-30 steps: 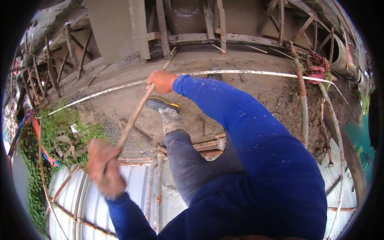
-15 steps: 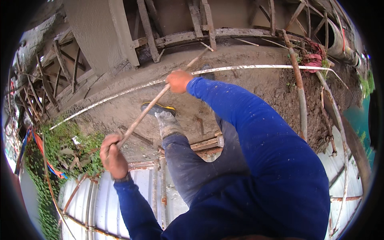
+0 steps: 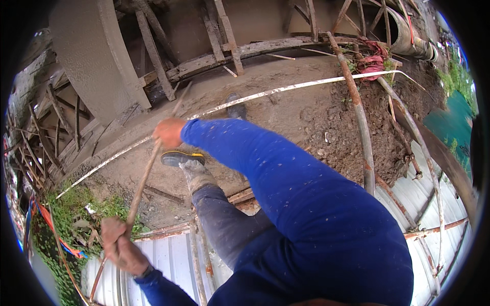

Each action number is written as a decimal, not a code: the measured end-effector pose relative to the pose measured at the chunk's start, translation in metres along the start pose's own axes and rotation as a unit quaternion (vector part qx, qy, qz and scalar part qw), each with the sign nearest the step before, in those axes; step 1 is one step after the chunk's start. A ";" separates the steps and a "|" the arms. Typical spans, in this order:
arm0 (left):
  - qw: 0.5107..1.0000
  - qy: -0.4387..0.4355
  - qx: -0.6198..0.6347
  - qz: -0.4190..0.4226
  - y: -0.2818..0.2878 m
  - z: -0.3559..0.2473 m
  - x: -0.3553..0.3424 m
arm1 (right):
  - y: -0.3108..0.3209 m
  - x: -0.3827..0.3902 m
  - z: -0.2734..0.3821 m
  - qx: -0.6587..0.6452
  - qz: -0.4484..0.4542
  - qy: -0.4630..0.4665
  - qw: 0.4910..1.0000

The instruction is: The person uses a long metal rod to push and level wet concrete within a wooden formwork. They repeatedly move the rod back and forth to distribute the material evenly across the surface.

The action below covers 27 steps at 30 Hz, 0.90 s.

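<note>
A long wooden pole (image 3: 143, 186) slants across the left half of the head view. My left hand (image 3: 124, 247) is closed around its near end, above the metal sheets. My right hand (image 3: 170, 133) grips it farther up, the arm stretched out across my body. Beyond the right hand the pole runs over a white pipe (image 3: 286, 87) toward the muddy ground; its far end is blurred, and no tool head can be made out there. A dark boot with a yellow rim (image 3: 182, 157) stands below my right hand, and another boot (image 3: 236, 108) is farther out, past the pipe.
Wooden props (image 3: 153, 53) and a long beam (image 3: 250, 49) line the far side beside a grey concrete slab (image 3: 87, 56). Rusty poles (image 3: 360, 117) stand at right near a dirt heap (image 3: 332, 137) and a red cloth (image 3: 372, 64). Corrugated sheets (image 3: 163, 260) lie nearby; weeds grow at left.
Both hands have shifted left in the picture, the left one also lower and the right one lower. The pole now stands steeper, and the view itself has moved.
</note>
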<state>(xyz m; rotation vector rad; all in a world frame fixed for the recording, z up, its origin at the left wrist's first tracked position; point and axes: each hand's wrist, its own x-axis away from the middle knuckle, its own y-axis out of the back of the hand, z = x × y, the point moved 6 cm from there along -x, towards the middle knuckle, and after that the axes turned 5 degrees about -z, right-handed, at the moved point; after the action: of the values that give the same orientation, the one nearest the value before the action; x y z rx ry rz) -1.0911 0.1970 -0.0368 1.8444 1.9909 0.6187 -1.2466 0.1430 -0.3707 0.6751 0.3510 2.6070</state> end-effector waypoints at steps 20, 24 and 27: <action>0.994 0.059 -0.023 -0.094 0.042 -0.088 -0.022 | 0.022 0.003 0.070 -0.065 -0.019 0.041 0.997; 0.999 -0.001 0.003 0.037 -0.075 -0.046 -0.017 | 0.009 0.028 -0.055 0.013 -0.040 0.026 0.999; 0.998 0.062 0.020 0.000 -0.082 -0.022 -0.009 | 0.020 0.072 -0.085 0.045 -0.045 -0.040 0.997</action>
<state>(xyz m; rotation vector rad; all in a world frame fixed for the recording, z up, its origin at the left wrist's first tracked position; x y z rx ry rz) -1.1708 0.1819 -0.0631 1.8706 2.0961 0.7159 -1.3538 0.1470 -0.4075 0.7731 0.4652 2.4829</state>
